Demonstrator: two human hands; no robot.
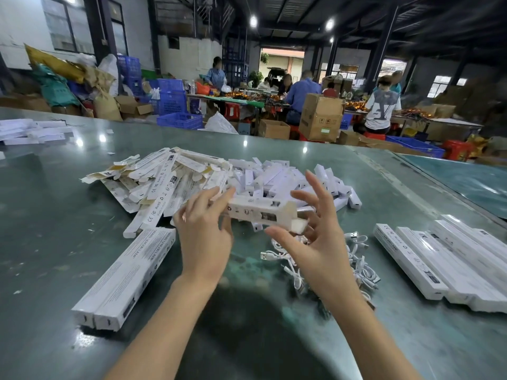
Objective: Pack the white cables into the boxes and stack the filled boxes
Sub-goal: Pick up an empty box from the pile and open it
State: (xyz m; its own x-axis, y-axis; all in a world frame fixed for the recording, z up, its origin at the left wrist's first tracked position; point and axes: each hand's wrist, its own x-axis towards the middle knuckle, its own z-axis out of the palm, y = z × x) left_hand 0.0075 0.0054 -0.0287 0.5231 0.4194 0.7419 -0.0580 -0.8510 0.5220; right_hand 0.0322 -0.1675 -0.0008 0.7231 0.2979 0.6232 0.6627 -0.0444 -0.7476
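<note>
Two hands work above a wide, glossy grey-green bench (68,204) that mirrors the ceiling lamps of a large, dim workshop. Beyond its far edge, several people sit or stand at long tables, among blue plastic crates (179,120) and brown cartons (321,117).

The left hand (204,229) grips one end of a long white box (260,211) held level over the bench, fingers curled around it. The right hand (315,234) is at the box's other end, where the flap stands open; its fingers are spread wide and the thumb lies just below the open end, so I cannot tell how firmly it holds.

Behind the box, a heap of flat unfolded box blanks (162,182) lies to the left and a heap of small white blocks (288,179) to the right, the two touching. Under the right hand, a tangle of white cables (359,267) rests on the bench, loose, USB plugs showing.

At the near left, two closed boxes (123,278) lie side by side. At the right, a row of closed boxes (444,259) lies packed close together. More white boxes (33,131) sit at the far left edge.
</note>
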